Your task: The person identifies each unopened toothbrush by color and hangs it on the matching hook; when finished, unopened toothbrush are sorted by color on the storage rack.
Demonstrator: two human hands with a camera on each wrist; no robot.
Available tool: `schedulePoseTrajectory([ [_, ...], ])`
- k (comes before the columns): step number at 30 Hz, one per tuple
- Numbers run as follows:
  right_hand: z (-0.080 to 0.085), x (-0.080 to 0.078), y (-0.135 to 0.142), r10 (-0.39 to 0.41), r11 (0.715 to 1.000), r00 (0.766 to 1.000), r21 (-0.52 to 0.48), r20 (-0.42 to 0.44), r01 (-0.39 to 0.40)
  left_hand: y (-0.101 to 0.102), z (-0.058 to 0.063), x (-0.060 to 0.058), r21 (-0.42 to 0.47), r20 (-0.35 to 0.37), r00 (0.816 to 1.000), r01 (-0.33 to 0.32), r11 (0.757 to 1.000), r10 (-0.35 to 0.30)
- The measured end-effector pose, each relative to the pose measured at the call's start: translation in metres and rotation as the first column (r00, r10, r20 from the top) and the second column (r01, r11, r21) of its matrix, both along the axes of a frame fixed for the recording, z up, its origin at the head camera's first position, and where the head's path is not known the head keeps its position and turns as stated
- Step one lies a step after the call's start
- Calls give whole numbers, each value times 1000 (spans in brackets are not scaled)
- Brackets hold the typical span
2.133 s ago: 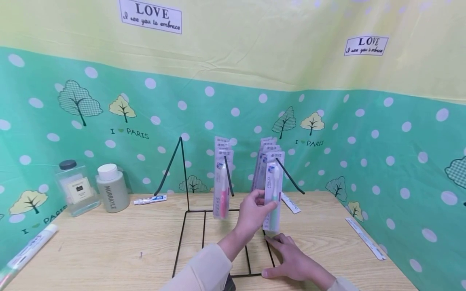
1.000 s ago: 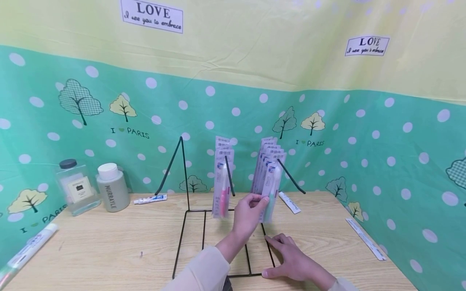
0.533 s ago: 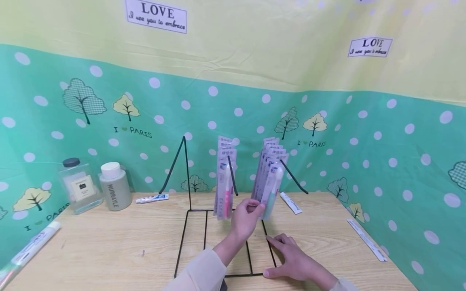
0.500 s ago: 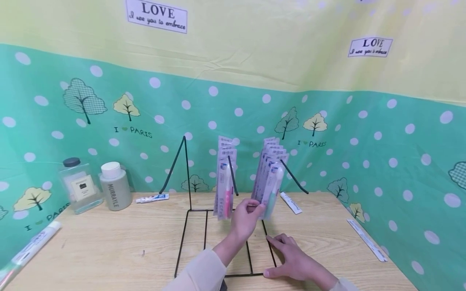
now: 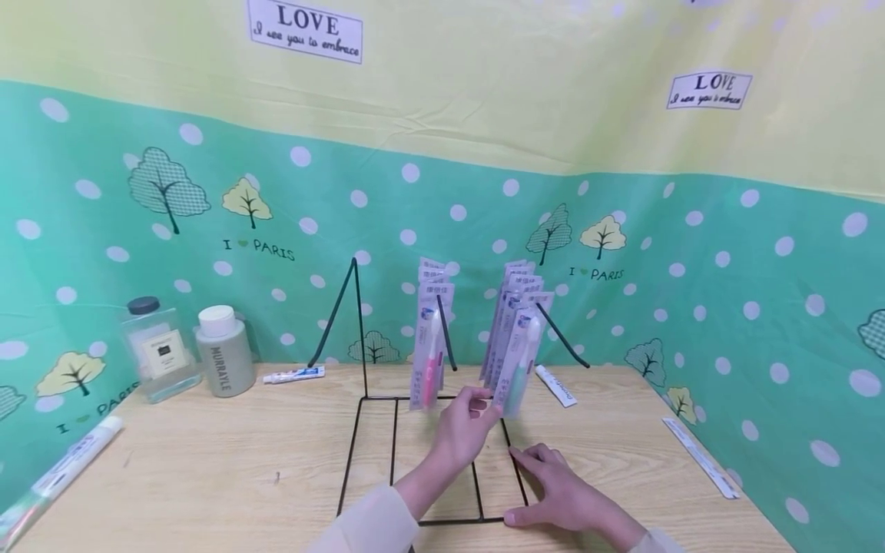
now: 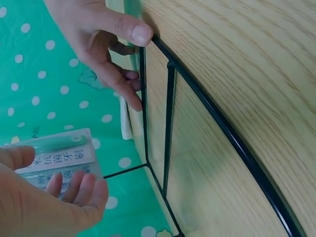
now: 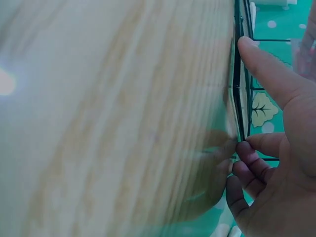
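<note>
Two rows of packaged toothbrushes hang on the prongs of a black wire rack (image 5: 352,453) in the head view. The front pack of the left row (image 5: 432,349) has a pink brush, that of the right row (image 5: 520,361) a green one. My left hand (image 5: 459,434) is at the lower left edge of the right row. In the left wrist view, its thumb and loosely bent fingers stand apart, with packs showing between them. With thumb and forefinger spread along the base, my right hand (image 5: 563,495) holds the rack's right front corner.
The rack's left prong (image 5: 333,315) carries nothing. Behind stand a clear bottle (image 5: 162,361) and a grey bottle (image 5: 224,357), with a toothpaste tube (image 5: 293,375) beside them. A second tube (image 5: 555,386), a packaged toothbrush (image 5: 58,480) and a thin white strip (image 5: 700,458) lie about.
The left hand pushed the green toothbrush pack back along the right prong, then dropped slightly down and away from it. The right hand stayed on the rack's base. The view has shifted slightly.
</note>
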State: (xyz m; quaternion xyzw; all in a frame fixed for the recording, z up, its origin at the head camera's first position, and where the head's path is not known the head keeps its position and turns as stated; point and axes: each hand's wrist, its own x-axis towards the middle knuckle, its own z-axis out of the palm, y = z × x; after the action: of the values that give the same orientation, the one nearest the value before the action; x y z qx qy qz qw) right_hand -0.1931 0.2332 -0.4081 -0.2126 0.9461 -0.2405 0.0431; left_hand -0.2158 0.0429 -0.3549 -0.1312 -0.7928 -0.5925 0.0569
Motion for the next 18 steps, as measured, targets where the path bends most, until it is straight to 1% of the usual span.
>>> schedulePoseTrajectory([
  [5,5,0,1,-4,999,1000,-34,24,5,-10,1,5,-98,-9,999,41,994,-42],
  [8,9,-1,3,-3,997,999,-76,49,7,-19,0,7,-136,-2,999,48,990,-48],
  [10,12,-2,5,-6,995,998,-103,55,12,-25,0,8,-157,-14,998,53,986,-56],
  [15,15,-4,10,-8,990,1000,-142,7,8,-39,2,12,-164,-23,996,76,984,-81],
  [18,19,-5,12,-20,985,1000,-174,-13,17,-47,4,15,-153,-12,995,95,984,-97],
])
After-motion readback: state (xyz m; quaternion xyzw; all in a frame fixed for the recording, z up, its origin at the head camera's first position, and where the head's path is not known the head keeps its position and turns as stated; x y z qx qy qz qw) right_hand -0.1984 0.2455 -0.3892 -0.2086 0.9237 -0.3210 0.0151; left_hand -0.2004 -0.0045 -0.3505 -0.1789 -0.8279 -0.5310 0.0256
